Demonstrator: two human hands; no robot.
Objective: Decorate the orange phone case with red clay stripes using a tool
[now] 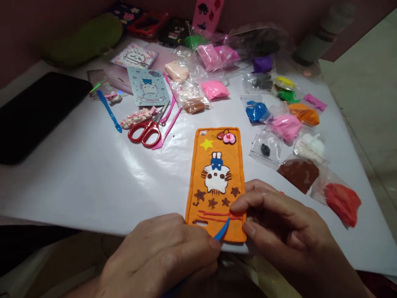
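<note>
An orange clay-covered phone case lies near the table's front edge. It carries a white cat figure in blue clothes, a yellow star, several brown stars and a pink heart shape. Thin red clay strips run across its lower part. My left hand is closed round a blue clay tool, whose tip touches the strips near their right end. My right hand grips the case's lower right edge, index finger over the strips and thumb by the side.
Bagged clay, such as a red packet and a brown one, lies to the right. Red-handled scissors, another blue tool and a light-blue cat card are at left. A black tablet-like slab lies far left.
</note>
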